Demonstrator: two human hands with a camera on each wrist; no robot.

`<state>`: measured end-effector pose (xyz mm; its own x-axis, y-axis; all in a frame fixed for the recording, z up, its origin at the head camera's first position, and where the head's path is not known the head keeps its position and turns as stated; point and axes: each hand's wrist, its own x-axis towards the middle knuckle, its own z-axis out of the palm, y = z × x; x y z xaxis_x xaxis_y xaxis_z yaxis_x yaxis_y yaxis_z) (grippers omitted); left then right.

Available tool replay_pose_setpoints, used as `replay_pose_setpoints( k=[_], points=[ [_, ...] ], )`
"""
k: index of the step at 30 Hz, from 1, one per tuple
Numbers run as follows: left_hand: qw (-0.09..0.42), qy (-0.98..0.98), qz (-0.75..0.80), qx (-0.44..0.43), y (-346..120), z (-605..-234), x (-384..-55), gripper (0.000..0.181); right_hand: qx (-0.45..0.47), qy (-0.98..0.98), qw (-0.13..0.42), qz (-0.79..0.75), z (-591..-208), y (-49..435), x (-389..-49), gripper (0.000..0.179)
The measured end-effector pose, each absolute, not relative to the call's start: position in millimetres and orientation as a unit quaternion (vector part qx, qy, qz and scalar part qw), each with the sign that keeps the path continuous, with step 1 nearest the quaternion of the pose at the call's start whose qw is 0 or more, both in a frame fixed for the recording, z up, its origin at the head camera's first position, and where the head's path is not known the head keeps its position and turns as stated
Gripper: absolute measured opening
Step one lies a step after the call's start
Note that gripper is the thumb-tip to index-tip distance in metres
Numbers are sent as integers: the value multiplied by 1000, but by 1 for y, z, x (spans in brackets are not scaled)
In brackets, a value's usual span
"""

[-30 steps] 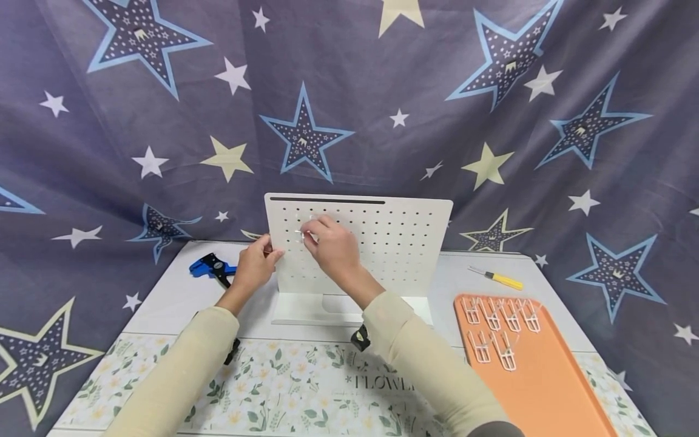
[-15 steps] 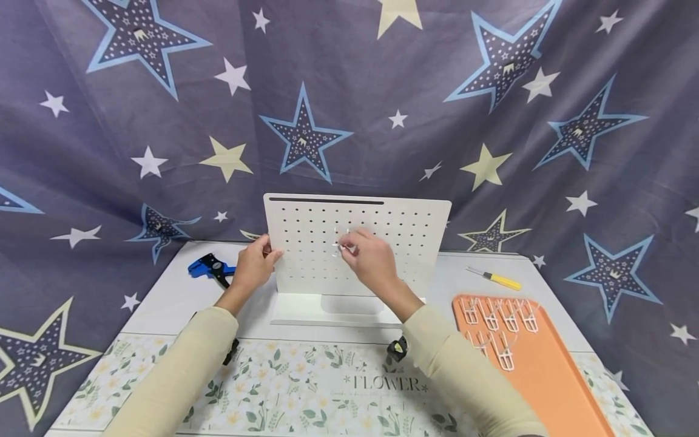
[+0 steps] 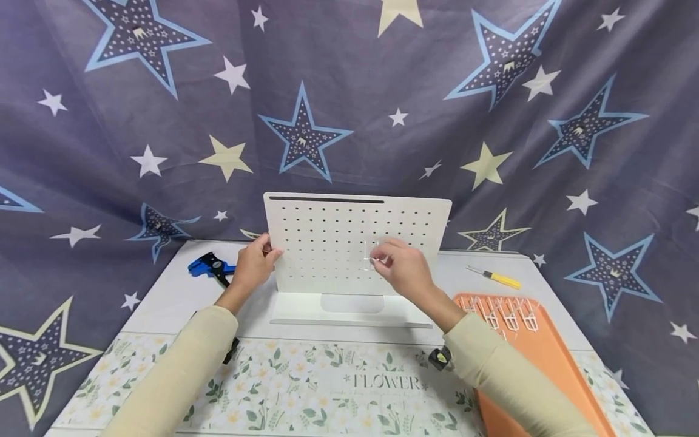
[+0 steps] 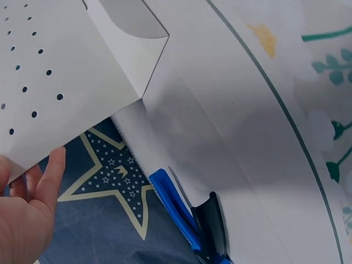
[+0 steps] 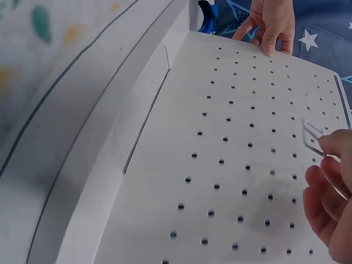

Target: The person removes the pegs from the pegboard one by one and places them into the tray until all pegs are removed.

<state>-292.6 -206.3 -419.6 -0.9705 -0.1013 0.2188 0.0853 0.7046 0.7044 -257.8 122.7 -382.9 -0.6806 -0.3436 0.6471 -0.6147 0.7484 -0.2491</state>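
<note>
A white pegboard (image 3: 311, 264) with rows of small holes stands upright on its ledge at the back of the table. My left hand (image 3: 253, 265) grips its left edge, thumb on the front face and fingers partly hidden behind. In front of the board's right half, my right hand (image 3: 406, 269) pinches a small white wire hook (image 5: 306, 135). The right wrist view shows the hook close to the perforated face; whether it touches the board I cannot tell.
An orange tray (image 3: 557, 370) at the right bears several white wire hooks (image 3: 510, 314), partly covered by my right sleeve. Behind it lies a yellow-handled screwdriver (image 3: 502, 280). A blue and black wire stripper (image 3: 210, 266) lies left of the board. A starred curtain hangs behind.
My right hand has moved to the right and slightly down across the board's face, carrying the wire hook. My left hand has stayed on the board's left edge.
</note>
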Motion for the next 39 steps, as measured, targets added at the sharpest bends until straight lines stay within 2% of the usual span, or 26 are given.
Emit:
replay_pose_setpoints(
  k=[22,30,39],
  points=[
    [118,-915,-386,11,-205,-419,-295,16,189,-936,163,249,-379,245,-239,9],
    [118,-918,-379,10,-207,-420,-295,17,168,-943,163,236,-382,296,-225,11],
    [111,-918,-380,12,-205,-418,-294,17,163,-954,137,212,-385,354,-210,10]
  ],
)
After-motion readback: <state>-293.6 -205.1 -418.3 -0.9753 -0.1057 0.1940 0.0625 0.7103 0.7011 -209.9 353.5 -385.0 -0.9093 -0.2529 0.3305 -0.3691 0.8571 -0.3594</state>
